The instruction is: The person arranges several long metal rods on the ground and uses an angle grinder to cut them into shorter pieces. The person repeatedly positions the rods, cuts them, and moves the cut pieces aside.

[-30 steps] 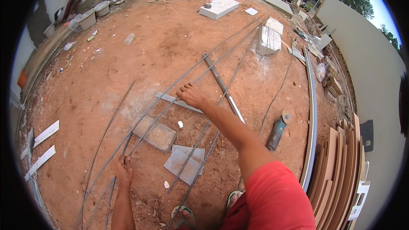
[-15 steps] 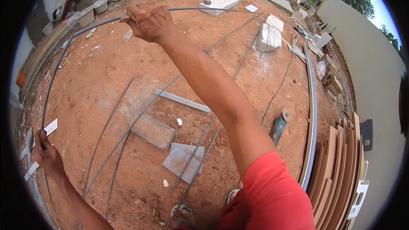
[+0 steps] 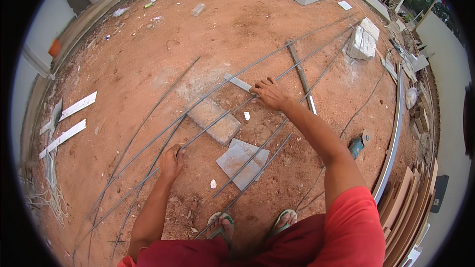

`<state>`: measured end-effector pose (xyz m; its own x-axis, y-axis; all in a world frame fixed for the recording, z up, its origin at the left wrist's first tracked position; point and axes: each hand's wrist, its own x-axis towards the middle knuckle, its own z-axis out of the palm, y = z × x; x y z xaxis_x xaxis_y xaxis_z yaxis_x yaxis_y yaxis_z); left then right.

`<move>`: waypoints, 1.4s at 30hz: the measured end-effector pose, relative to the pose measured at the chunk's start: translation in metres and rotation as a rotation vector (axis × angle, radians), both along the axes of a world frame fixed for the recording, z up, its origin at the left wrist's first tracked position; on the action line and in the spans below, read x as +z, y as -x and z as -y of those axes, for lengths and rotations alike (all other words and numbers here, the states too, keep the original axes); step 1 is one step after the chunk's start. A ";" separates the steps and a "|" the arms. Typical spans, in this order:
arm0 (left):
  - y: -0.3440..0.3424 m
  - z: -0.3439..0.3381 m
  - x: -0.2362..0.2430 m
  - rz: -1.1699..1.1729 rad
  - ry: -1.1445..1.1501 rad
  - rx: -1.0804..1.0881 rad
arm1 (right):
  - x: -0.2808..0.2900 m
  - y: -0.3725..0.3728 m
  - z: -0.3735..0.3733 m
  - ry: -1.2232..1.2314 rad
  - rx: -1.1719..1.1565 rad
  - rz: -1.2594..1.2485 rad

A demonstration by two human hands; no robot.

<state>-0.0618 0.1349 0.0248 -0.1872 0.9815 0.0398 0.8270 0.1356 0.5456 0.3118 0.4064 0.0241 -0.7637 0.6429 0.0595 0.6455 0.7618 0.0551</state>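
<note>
A long, thin steel rod runs diagonally low over the reddish dirt, from lower left to upper right. My left hand is closed around it left of centre. Farther along, my right hand has its fingers curled over the same rod, near a short light-grey metal strip. Beyond it, a second rod lies nearly parallel. Under the held rod is a rectangular concrete block. Two grey tile pieces lie nearer my feet, with another rod crossing them.
An angle grinder lies to the right, with its cord on the ground. Brown boards and a long metal profile line the right side. White blocks stand farther back. White strips lie at left.
Both hands have come down and inward with the rod, which was bowed high at the left and now stretches straight across the ground. A dark bar right of centre is now uncovered.
</note>
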 end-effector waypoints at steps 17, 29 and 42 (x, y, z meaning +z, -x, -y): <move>-0.004 -0.007 0.038 0.062 -0.558 0.131 | 0.036 0.005 -0.015 -0.022 0.052 -0.211; -0.145 -0.021 0.077 0.995 -0.178 0.045 | 0.195 0.243 0.158 -0.015 0.566 -0.451; -0.128 -0.063 0.106 2.005 -0.699 -0.109 | 0.270 0.406 0.342 0.581 0.755 -0.325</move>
